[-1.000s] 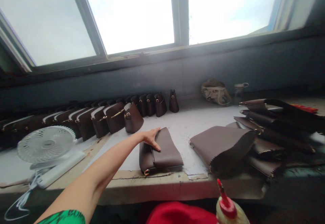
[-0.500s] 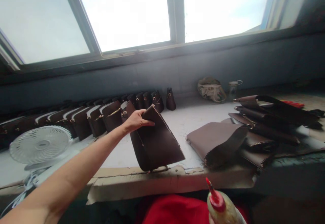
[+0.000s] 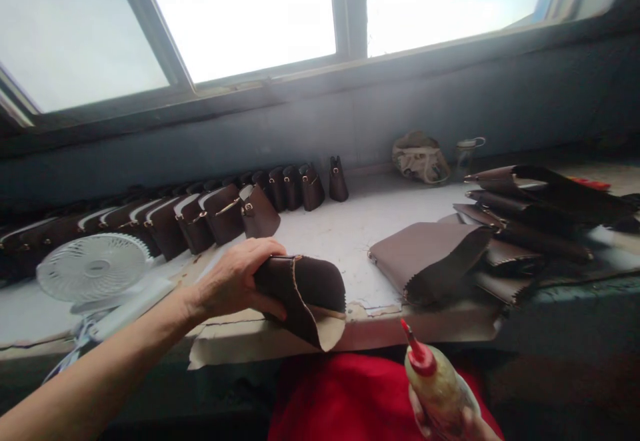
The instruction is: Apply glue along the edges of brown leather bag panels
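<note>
My left hand is wrapped round a dark brown leather bag piece at the table's front edge. The piece lies on its side with its open end turned to the right, and its pale lining shows inside. Low at the right, my right hand grips a squeeze bottle with a red nozzle, tilted up to the left. Yellowish contents show through the bottle. Right of the held piece lies another brown leather bag piece with jagged cut edges.
Rows of finished-looking brown bags stand along the left and back. A white fan is at the left. More leather pieces are stacked at the right. A cloth bundle and a clear lidded jar sit by the wall.
The held leather piece has come nearer and turned onto its side, its open end now facing right. My left hand has lowered with it. The bottle has risen slightly into view.
</note>
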{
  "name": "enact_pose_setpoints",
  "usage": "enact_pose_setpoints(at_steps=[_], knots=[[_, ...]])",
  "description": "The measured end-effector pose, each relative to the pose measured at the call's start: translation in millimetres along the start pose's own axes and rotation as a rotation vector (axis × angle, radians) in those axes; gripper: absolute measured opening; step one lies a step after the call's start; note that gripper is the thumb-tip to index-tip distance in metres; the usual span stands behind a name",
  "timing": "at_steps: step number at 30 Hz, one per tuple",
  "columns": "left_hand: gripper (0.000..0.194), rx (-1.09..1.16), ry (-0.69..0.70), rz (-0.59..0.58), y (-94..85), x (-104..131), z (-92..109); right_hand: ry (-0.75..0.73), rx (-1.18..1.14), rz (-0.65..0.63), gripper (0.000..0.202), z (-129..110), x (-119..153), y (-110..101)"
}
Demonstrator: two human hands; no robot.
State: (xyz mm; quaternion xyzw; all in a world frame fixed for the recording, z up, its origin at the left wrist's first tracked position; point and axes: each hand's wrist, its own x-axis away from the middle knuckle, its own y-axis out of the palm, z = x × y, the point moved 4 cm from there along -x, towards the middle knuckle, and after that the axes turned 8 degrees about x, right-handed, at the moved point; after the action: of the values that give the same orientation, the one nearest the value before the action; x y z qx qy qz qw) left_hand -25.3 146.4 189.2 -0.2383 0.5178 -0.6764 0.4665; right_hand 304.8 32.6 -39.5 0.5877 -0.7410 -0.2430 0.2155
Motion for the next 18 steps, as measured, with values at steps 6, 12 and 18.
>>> enact_pose_setpoints(at_steps=[6, 12, 18], knots=[[0.126, -0.101, 0.110, -0.049, 5.4, 20.5, -3.2, 0.068, -0.004, -0.010, 0.038, 7.6, -3.4, -6.2], [0.152, -0.219, 0.274, 0.099, 34.7, 40.5, -28.6, 0.149, 0.003, -0.018, 0.031, 29.1, -15.1, -21.7], [0.148, -0.291, 0.371, 0.218, 53.2, 52.0, -33.9, 0.161, 0.000, 0.022, 0.034, 42.0, -39.3, -41.4]])
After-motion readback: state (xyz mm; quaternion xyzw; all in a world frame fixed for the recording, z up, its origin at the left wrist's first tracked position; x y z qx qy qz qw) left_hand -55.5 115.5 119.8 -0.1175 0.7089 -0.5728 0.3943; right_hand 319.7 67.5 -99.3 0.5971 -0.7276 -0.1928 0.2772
